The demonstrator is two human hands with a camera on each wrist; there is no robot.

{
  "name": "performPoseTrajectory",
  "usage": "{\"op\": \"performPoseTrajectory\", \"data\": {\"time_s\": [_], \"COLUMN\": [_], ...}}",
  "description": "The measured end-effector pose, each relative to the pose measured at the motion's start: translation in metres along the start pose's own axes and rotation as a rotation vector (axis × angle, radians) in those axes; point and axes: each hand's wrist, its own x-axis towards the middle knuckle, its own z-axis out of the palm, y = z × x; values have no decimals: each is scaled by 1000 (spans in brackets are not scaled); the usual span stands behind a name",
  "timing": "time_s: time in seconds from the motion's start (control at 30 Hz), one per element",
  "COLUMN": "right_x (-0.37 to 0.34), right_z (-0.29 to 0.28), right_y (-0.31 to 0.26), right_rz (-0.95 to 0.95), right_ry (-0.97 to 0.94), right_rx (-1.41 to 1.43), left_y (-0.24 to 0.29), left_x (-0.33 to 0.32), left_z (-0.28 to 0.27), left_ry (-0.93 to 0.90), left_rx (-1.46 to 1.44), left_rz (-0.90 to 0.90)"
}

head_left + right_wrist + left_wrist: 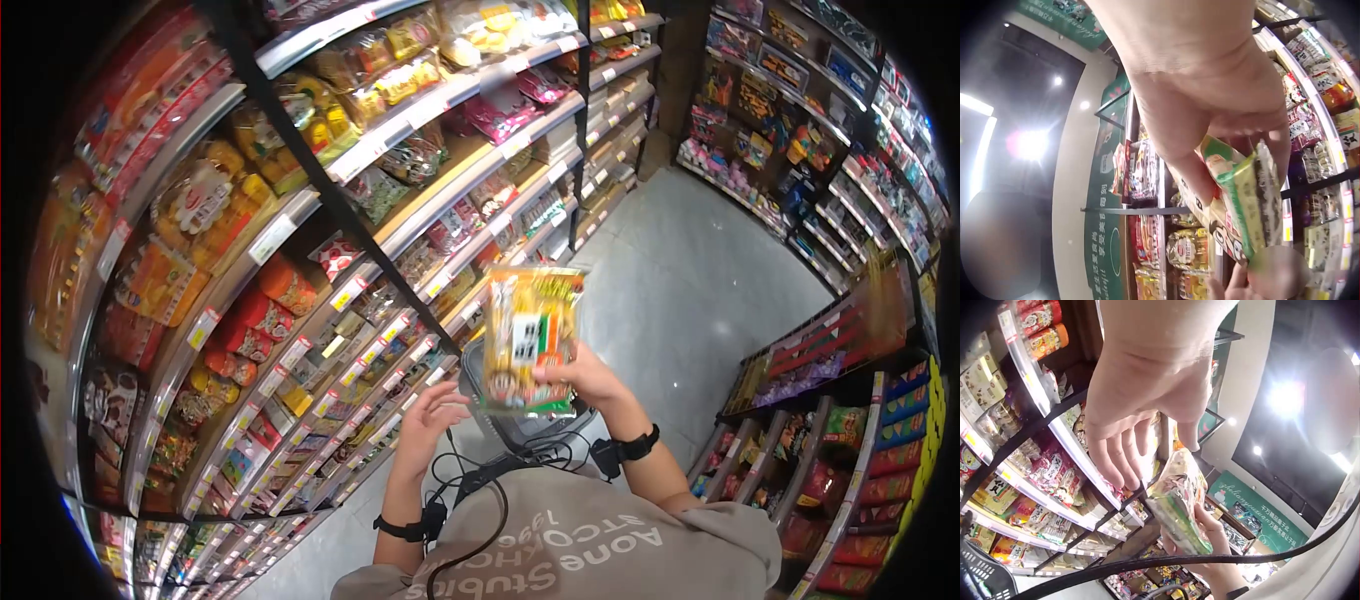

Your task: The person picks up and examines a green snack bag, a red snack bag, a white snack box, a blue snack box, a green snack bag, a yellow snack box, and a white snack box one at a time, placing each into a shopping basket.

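Note:
In the head view my right hand (592, 378) grips a yellow and green snack packet (508, 335) by its lower right side, thumb across the front. The packet stands upright before my body, its printed face toward the head camera. My left hand (430, 412) is to the left of the packet, apart from it, with loosely bent fingers and nothing held. The left wrist view shows that hand (1147, 400) hanging above the packet (1175, 497), its fingers spread. In the right wrist view, the fingers of my right hand (1216, 100) wrap the packet's (1250, 200) edge.
A grey shopping basket (478, 375) is below the packet, partly hidden by it. Shelves (450, 110) of packaged snacks rise along the left. A low display (790, 440) stands on the right, with grey floor (690, 260) between. Black cables (500, 462) hang before my shirt.

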Motion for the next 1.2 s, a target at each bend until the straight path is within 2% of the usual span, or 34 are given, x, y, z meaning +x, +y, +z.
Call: {"op": "performPoseTrajectory", "data": {"time_s": [0.03, 0.13, 0.17, 0.27, 0.33, 0.4, 0.43, 0.57, 0.67, 0.7, 0.83, 0.93, 1.03, 1.13, 1.2], "right_x": [-4, -9, -11, -17, -23, -34, -41, -55, -59, -63, -57, -39, -20, 8, 34], "right_z": [4, 25, 33, 52, 69, 88, 100, 118, 141, 151, 168, 157, 149, 145, 124], "right_y": [5, 31, 33, 41, 51, 48, 54, 86, 95, 90, 82, 83, 94, 89, 99], "right_rz": [82, 12, 31, 108, 86, 225, 159, 215, 267, 246, 151, 263, 374, 456, 524], "right_ry": [-94, -202, -277, -354, -368, -327, -289, -342, -297, -255, -159, -138, -123, -339, -369], "right_rx": [-58, -288, -352, -521, -363, -277, -230, -272, -216, -217, -15, 41, -125, -245, -203], "left_y": [4, -7, -14, -4, -12, -14, -15, -31, -27, -25, -1, -1, -6, -14, -21], "left_x": [-5, -22, -27, -52, -76, -104, -119, -167, -190, -194, -203, -196, -181, -166, -150], "left_z": [0, 3, 5, 3, -4, -13, -13, -18, -22, -20, -18, -22, -27, -29, -36], "left_ry": [-33, -17, 43, 58, 177, 220, 258, 298, 337, 347, 344, 319, 381, 435, 377], "left_rx": [-15, 6, 0, -61, -17, 53, 38, -26, 6, -88, -24, 70, 54, 75, 53], "left_rz": [-20, 104, 165, 154, 166, 111, 96, 54, -13, 0, -44, -39, -39, -114, -132]}}
